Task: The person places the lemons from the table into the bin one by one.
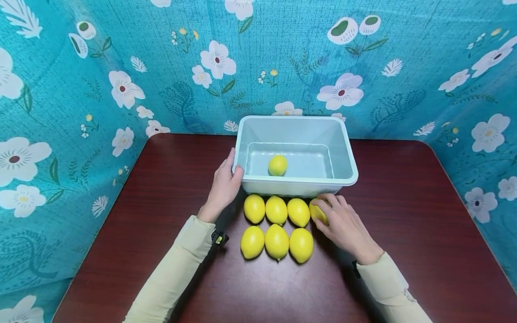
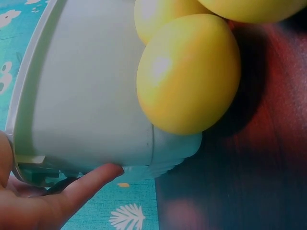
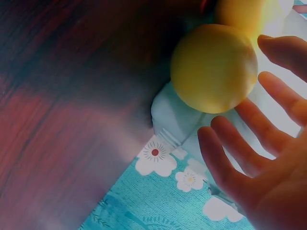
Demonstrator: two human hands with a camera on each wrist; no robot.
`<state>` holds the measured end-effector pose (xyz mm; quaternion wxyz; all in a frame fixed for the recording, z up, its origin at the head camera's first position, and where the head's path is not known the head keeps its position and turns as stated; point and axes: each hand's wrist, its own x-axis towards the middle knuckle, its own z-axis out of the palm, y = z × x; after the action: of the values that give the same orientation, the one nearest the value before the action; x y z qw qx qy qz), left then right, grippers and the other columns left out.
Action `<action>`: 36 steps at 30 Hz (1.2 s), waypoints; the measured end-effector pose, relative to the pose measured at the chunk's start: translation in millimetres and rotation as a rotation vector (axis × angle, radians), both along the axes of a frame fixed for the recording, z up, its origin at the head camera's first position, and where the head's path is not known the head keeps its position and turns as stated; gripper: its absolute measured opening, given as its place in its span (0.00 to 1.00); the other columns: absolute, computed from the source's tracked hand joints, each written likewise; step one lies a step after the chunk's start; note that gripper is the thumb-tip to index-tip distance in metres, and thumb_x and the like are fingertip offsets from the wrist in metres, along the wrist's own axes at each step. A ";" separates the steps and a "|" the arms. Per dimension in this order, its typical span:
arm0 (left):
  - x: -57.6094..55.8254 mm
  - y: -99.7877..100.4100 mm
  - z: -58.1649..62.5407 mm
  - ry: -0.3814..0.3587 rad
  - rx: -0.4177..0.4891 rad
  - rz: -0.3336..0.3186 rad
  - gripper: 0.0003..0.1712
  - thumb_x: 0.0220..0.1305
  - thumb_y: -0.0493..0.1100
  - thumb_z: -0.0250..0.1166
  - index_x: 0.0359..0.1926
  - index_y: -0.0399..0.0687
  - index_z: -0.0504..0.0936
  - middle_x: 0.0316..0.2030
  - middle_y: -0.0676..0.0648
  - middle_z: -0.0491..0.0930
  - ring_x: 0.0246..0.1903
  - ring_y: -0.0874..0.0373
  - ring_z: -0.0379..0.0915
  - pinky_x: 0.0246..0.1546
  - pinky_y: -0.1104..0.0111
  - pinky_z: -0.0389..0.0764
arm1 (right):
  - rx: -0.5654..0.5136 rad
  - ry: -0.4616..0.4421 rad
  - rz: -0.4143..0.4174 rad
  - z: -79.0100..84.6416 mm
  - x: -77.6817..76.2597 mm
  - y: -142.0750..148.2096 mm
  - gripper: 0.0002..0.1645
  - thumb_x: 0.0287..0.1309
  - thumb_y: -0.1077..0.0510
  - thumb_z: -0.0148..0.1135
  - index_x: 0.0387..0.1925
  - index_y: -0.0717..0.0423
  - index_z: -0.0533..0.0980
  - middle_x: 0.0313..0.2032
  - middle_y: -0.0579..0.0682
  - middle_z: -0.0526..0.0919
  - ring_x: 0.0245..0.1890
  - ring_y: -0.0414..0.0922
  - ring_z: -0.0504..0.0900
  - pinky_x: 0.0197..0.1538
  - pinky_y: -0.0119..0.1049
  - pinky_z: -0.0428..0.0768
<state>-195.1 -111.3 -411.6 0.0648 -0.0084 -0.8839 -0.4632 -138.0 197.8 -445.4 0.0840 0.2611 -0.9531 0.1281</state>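
A pale blue plastic bin (image 1: 299, 181) stands at the back of the table with one lemon (image 1: 278, 165) inside. My left hand (image 1: 224, 181) holds its left end, thumb at the rim and fingers along the outside. In the left wrist view, a finger (image 2: 91, 184) lies against the bin wall (image 2: 91, 96). My right hand (image 1: 343, 222) is over the lemon (image 1: 319, 211) at the right end of the back row, partly covering it. In the right wrist view, spread fingers (image 3: 235, 148) surround one side of that lemon (image 3: 214, 68); firm contact cannot be made out.
Several lemons lie in two rows before the bin, among them a back-row lemon (image 1: 254, 209) and a front-row lemon (image 1: 301, 245). The dark red table (image 1: 181, 166) extends to both sides. A blue floral cloth (image 1: 181, 58) hangs behind and beside it.
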 end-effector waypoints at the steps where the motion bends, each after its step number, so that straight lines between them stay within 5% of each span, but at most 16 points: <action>1: 0.3 -0.2 -0.2 0.000 -0.002 0.000 0.36 0.68 0.46 0.45 0.76 0.48 0.50 0.70 0.42 0.63 0.66 0.51 0.63 0.66 0.55 0.66 | 0.007 0.000 -0.002 -0.9 0.6 -0.3 0.24 0.50 0.56 0.70 0.51 0.54 0.77 0.52 0.56 0.74 0.47 0.55 0.70 0.43 0.49 0.74; 19: 15.9 9.6 -3.1 0.008 0.022 0.022 0.37 0.68 0.47 0.45 0.76 0.49 0.50 0.71 0.43 0.61 0.66 0.51 0.63 0.66 0.55 0.66 | -0.025 -0.147 0.003 -6.9 4.3 13.2 0.28 0.51 0.61 0.66 0.56 0.56 0.73 0.57 0.59 0.67 0.46 0.59 0.73 0.40 0.49 0.77; 26: 18.8 11.5 -3.4 0.003 0.017 0.028 0.37 0.68 0.47 0.46 0.76 0.49 0.50 0.70 0.42 0.62 0.65 0.50 0.64 0.66 0.54 0.66 | 0.005 -0.205 -0.026 -6.9 6.5 16.1 0.32 0.51 0.60 0.65 0.60 0.52 0.71 0.60 0.56 0.64 0.49 0.57 0.72 0.25 0.39 0.72; 36: 17.7 11.2 -3.3 0.002 0.013 0.031 0.37 0.68 0.47 0.46 0.76 0.49 0.50 0.70 0.42 0.62 0.65 0.50 0.64 0.66 0.54 0.66 | 0.035 -0.193 -0.039 -9.3 8.3 18.8 0.27 0.49 0.59 0.65 0.55 0.51 0.75 0.59 0.58 0.65 0.47 0.57 0.71 0.20 0.36 0.68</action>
<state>-177.3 -100.1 -414.9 0.0727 0.0052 -0.8809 -0.4677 -129.6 216.6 -454.7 -0.0102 0.2305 -0.9637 0.1345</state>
